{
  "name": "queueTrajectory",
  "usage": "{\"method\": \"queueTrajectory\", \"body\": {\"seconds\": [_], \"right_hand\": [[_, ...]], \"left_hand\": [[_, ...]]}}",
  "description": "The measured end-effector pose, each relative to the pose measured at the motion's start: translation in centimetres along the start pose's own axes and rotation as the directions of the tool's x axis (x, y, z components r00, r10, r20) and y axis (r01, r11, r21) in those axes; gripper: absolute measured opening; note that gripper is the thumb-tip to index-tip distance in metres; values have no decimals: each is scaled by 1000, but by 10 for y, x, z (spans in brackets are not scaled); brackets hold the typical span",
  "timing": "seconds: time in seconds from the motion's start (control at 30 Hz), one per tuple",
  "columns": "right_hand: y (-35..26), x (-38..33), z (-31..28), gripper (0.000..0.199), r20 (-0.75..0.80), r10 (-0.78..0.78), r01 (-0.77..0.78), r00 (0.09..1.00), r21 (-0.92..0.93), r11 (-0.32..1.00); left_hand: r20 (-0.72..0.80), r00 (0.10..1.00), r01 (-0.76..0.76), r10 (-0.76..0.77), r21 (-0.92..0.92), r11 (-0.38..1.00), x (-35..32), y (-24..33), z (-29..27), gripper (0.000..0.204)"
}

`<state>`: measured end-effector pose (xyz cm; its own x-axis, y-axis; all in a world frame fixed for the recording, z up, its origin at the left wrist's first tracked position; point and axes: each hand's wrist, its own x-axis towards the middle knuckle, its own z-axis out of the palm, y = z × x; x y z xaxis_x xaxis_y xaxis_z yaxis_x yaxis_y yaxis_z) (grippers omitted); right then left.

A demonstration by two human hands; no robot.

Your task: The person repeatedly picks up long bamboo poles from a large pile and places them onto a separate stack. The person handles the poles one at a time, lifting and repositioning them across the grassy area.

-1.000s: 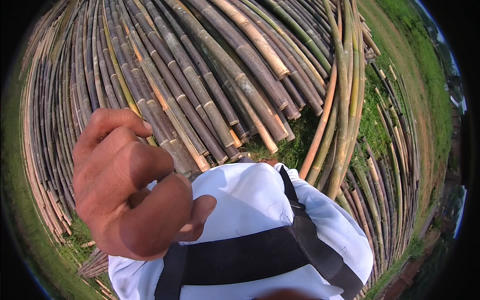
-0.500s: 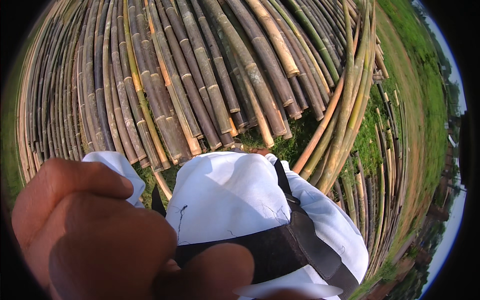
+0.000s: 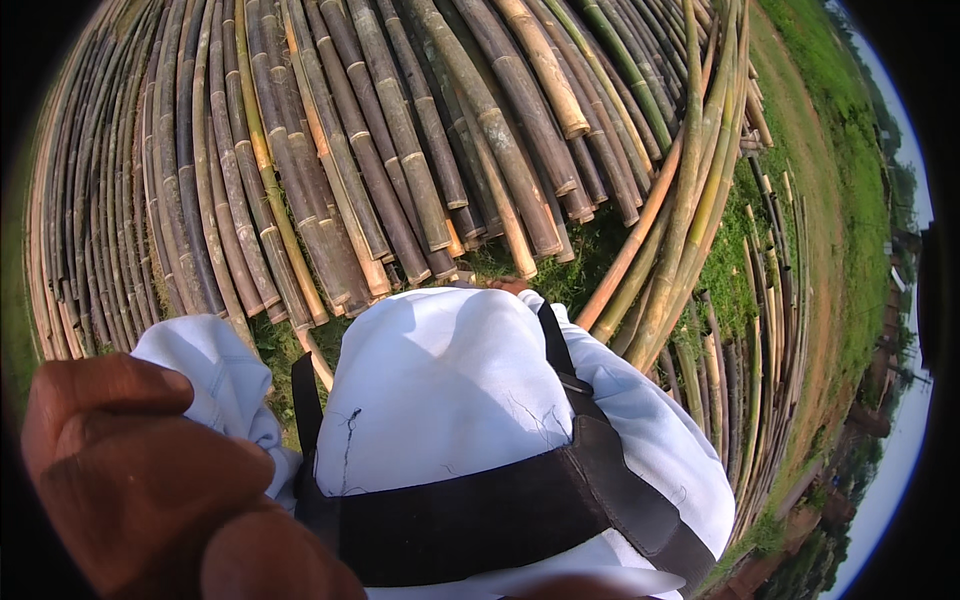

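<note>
My left hand [image 3: 140, 450] looms large and blurred at the lower left, close to the camera. Its fingers are curled together; whatever they may hold is hidden. A pale sleeve [image 3: 215, 365] shows behind it. Just beyond the front of my white shirt [image 3: 440, 390], a small part of my right hand [image 3: 508, 284] peeks out at the end of its sleeve. The shirt covers the rest of that hand, so its fingers cannot be made out. It appears near the cut ends of the bamboo poles [image 3: 410, 170], which lie side by side in front of me.
Several long, slender bamboo poles [image 3: 690, 220] slant across the right of the row. More bamboo [image 3: 740, 390] lies on the grass farther right, beside a dirt strip [image 3: 825, 230]. Dark straps [image 3: 470, 520] cross my shirt.
My left hand has moved left and away from the middle, uncovering more of the dark strap and shirt. The view has shifted slightly. My right hand stays mostly hidden.
</note>
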<state>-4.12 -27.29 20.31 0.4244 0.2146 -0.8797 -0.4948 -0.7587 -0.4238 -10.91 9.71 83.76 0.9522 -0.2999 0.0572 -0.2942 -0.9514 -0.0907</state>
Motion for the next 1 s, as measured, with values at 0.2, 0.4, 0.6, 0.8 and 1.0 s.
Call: {"method": "queueTrajectory", "body": {"seconds": [0.2,0.4,0.6,0.8,1.0], "right_hand": [[20,13,4,38,-6,-440,396,898,-423,815],[24,6,-3,37,6,-155,153,988,-188,970],[4,-8,-8,36,-9,-122,119,993,-155,981],[-2,-19,-12,34,-21,-96,91,995,-158,983],[1,-33,-15,33,-32,-47,42,998,-148,988]], "left_hand": [[-60,998,-30,26,-57,998,-2,6,2,12],[-99,995,-39,26,-125,991,-10,12,5,10],[-312,949,-135,51,-253,958,-7,11,23,12],[-880,449,-410,-158,-360,838,30,6,99,38],[-623,676,-192,-394,-666,721,14,-14,162,31]]}}
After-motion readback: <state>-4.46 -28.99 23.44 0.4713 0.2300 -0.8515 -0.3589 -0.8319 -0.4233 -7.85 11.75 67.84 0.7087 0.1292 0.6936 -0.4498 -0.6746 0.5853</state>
